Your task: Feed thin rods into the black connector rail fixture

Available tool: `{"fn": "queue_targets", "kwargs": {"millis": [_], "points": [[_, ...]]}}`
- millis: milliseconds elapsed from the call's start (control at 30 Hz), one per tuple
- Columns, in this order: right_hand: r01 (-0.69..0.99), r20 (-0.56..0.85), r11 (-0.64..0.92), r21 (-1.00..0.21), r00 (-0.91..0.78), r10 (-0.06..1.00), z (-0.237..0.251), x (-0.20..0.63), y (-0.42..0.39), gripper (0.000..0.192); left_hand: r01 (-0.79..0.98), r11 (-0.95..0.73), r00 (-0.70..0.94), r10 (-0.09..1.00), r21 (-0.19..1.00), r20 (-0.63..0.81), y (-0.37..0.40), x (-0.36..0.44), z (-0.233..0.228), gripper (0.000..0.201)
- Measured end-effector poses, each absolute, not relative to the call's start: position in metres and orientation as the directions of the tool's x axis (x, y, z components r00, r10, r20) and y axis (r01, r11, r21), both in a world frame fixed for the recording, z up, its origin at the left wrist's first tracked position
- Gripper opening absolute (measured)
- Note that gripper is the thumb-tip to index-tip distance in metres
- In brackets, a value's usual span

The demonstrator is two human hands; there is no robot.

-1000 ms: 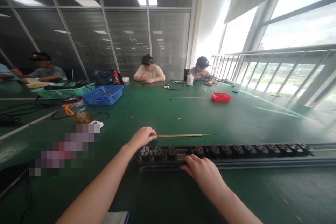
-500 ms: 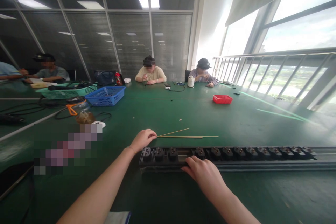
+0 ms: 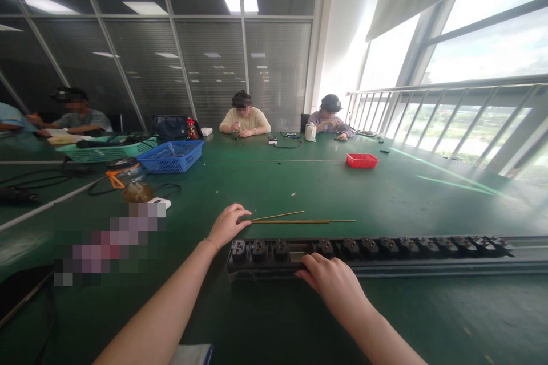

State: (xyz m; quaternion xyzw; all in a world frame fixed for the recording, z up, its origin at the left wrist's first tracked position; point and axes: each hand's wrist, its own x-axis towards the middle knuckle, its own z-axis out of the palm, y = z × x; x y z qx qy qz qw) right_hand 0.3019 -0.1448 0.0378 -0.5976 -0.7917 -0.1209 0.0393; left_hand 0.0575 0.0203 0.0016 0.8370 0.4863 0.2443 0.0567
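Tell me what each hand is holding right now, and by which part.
The left hand pinches the thin brass rods at their near left ends. The right hand presses on the front edge of the black socket strip, steadying rather than gripping it.

Bare green table (image 3: 299, 182) stretches open from the thin brass rods (image 3: 299, 220) out to the red tray (image 3: 362, 159); wide passage there. Near side blocked across by the long black socket strip (image 3: 368, 251), running right to the frame edge. Rods lie just behind the strip, narrow gap between. Left: blue basket (image 3: 171, 155), green basket (image 3: 103, 151), a jar (image 3: 128, 179) and loose cables (image 3: 64, 174) crowd that side. Right of the tray, open surface up to the window railing (image 3: 449, 120).
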Motion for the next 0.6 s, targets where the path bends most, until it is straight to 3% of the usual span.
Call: {"fn": "queue_targets", "kwargs": {"millis": [333, 600], "points": [[0.950, 0.249, 0.283, 0.130, -0.308, 0.918, 0.0346, 0.3033, -0.1440, 0.012, 0.743, -0.474, 0.399, 0.881, 0.472, 0.254, 0.0214, 0.0594, 0.0005, 0.021], [0.950, 0.248, 0.287, 0.127, -0.310, 0.918, 0.0364, 0.3039, -0.1445, 0.012, 0.708, -0.485, 0.424, 0.873, 0.514, 0.239, 0.0184, 0.0600, 0.0006, 0.022]]}}
